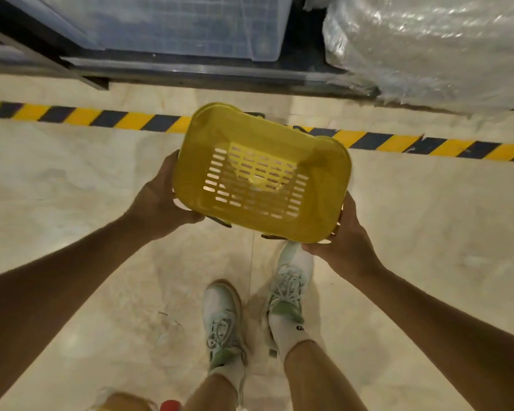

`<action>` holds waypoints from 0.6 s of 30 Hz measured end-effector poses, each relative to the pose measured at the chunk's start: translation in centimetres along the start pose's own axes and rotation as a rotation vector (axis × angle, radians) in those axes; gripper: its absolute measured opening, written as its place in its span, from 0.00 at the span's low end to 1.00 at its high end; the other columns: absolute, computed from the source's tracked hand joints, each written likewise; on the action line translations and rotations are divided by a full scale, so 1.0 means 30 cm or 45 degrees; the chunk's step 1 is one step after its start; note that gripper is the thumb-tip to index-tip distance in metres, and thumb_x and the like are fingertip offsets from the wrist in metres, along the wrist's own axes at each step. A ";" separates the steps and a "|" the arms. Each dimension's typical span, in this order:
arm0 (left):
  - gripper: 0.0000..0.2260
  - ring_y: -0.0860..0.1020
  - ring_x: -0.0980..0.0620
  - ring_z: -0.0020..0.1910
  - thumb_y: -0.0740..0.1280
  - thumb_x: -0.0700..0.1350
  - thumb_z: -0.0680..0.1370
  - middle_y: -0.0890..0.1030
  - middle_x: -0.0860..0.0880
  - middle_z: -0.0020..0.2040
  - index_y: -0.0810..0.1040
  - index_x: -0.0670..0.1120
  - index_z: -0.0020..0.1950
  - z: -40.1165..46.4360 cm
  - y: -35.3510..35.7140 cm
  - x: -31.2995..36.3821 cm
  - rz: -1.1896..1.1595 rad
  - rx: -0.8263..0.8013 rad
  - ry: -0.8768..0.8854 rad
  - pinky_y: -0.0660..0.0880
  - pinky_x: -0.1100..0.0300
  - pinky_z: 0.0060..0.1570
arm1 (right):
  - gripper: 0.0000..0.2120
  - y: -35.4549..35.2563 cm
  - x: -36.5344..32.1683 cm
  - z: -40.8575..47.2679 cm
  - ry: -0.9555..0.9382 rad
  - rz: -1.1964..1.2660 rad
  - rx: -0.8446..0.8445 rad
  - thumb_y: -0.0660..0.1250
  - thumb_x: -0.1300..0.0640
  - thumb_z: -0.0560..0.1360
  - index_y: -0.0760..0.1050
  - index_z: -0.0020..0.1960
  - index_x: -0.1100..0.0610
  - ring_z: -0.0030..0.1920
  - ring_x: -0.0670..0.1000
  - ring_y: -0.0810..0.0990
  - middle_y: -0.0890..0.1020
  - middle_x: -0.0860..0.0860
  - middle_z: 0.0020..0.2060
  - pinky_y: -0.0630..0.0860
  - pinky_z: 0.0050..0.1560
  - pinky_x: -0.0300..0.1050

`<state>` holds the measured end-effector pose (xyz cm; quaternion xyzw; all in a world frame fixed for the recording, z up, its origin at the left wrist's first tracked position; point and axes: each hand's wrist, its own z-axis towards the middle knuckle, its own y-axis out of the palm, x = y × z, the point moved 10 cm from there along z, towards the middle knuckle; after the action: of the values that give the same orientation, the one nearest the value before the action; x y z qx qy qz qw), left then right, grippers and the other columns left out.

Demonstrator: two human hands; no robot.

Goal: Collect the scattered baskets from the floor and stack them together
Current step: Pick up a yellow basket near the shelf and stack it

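Observation:
I hold a yellow plastic basket [208,149] in the air above the floor, its open top facing me and its slotted bottom visible inside. A second yellow rim shows along its far edge, so it looks like more than one basket nested together. My left hand [158,200] grips the left wall. My right hand [343,241] grips the near right corner. Dark handles hang at the near side under the rim.
A yellow and black hazard stripe [80,117] runs across the pale tiled floor [72,179]. Beyond it stand a metal rack with a clear plastic bin [190,25] and a bubble-wrapped bundle [428,46]. My feet in white shoes [224,318] are below.

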<state>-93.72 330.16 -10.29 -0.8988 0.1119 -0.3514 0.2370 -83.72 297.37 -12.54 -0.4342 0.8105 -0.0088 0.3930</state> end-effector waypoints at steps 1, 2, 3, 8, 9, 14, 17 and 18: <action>0.48 0.75 0.52 0.60 0.82 0.36 0.68 0.72 0.70 0.59 0.59 0.54 0.79 -0.039 -0.036 0.049 -0.032 -0.009 0.027 0.76 0.57 0.52 | 0.55 -0.024 -0.043 -0.039 -0.014 0.028 -0.014 0.83 0.59 0.66 0.51 0.79 0.40 0.50 0.40 0.82 0.75 0.18 0.48 0.82 0.47 0.45; 0.48 0.75 0.52 0.62 0.82 0.35 0.67 0.72 0.71 0.61 0.59 0.53 0.79 -0.080 -0.073 0.103 -0.062 -0.017 0.066 0.77 0.55 0.54 | 0.56 -0.050 -0.090 -0.082 -0.024 0.056 -0.027 0.83 0.58 0.65 0.50 0.79 0.39 0.50 0.38 0.81 0.74 0.17 0.49 0.82 0.46 0.42; 0.48 0.76 0.53 0.62 0.81 0.33 0.67 0.71 0.71 0.63 0.60 0.52 0.80 -0.123 -0.110 0.156 -0.088 -0.022 0.104 0.77 0.55 0.55 | 0.56 -0.077 -0.138 -0.130 -0.030 0.088 -0.035 0.84 0.58 0.65 0.50 0.79 0.38 0.50 0.37 0.82 0.74 0.17 0.50 0.81 0.44 0.38; 0.47 0.75 0.73 0.59 0.81 0.29 0.65 0.74 0.72 0.61 0.63 0.54 0.76 -0.361 -0.313 0.463 -0.169 -0.049 0.251 0.76 0.75 0.49 | 0.57 -0.274 -0.432 -0.440 -0.174 0.239 0.027 0.84 0.66 0.63 0.52 0.80 0.47 0.54 0.29 0.79 0.76 0.21 0.55 0.78 0.43 0.27; 0.47 0.74 0.74 0.58 0.82 0.31 0.65 0.74 0.75 0.59 0.62 0.58 0.74 -0.424 -0.369 0.534 -0.177 -0.042 0.261 0.75 0.75 0.49 | 0.57 -0.319 -0.504 -0.516 -0.207 0.259 0.033 0.84 0.65 0.63 0.53 0.79 0.44 0.55 0.31 0.80 0.77 0.22 0.55 0.79 0.43 0.29; 0.48 0.76 0.65 0.63 0.83 0.35 0.66 0.75 0.70 0.64 0.62 0.63 0.75 -0.816 -0.650 0.909 -0.200 -0.026 0.401 0.75 0.70 0.58 | 0.58 -0.534 -0.869 -0.957 -0.309 0.295 0.120 0.85 0.56 0.62 0.52 0.79 0.39 0.59 0.37 0.80 0.77 0.29 0.62 0.82 0.53 0.38; 0.45 0.77 0.59 0.65 0.82 0.47 0.66 0.76 0.61 0.68 0.63 0.57 0.78 -1.084 -0.805 1.131 -0.162 -0.059 0.546 0.75 0.58 0.63 | 0.59 -0.657 -1.059 -1.239 -0.371 0.284 0.183 0.85 0.53 0.61 0.51 0.80 0.39 0.60 0.35 0.79 0.77 0.27 0.61 0.79 0.56 0.32; 0.44 0.77 0.58 0.65 0.81 0.50 0.66 0.76 0.60 0.68 0.64 0.56 0.77 -1.169 -0.854 1.188 -0.163 -0.073 0.597 0.76 0.56 0.64 | 0.59 -0.697 -1.108 -1.332 -0.383 0.296 0.215 0.85 0.53 0.61 0.52 0.80 0.39 0.61 0.34 0.79 0.77 0.26 0.61 0.77 0.56 0.29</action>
<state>-90.91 326.96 45.73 -0.8043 0.1167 -0.5614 0.1561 -84.48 294.90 43.42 -0.2997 0.7836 0.0336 0.5432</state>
